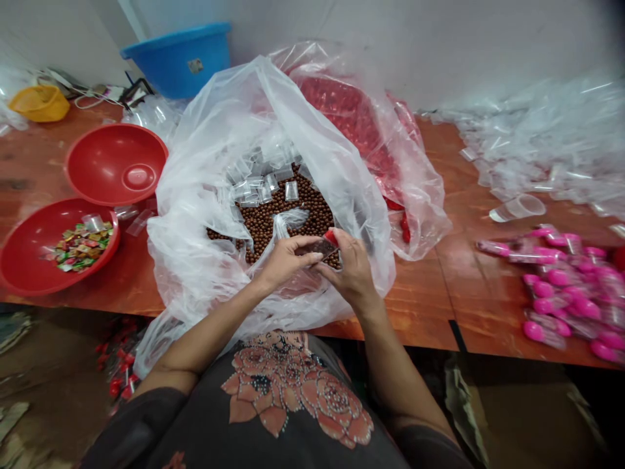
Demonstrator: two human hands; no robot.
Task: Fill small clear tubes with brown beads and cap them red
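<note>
Over the large clear plastic bag (pixel 190 169), my left hand (pixel 283 266) is closed around a small clear container (pixel 318 248) that looks filled with something dark brown. My right hand (pixel 355 272) pinches the red cap (pixel 331 237) at the container's right end. Whether the cap is fully seated cannot be made out. Below and beyond my hands, small round brown balls (pixel 263 225) fill the bag. Several clear plastic cups (pixel 291 190) lie on top of the balls.
Two red bowls (pixel 81 163) stand at the left; the nearer holds small colourful wrapped pieces (pixel 83 247). Behind are a blue tub (pixel 183 62) and a bag of red pieces (pixel 342 117). Pink-capped tubes (pixel 561 280) and clear containers (pixel 551 137) are piled at the right.
</note>
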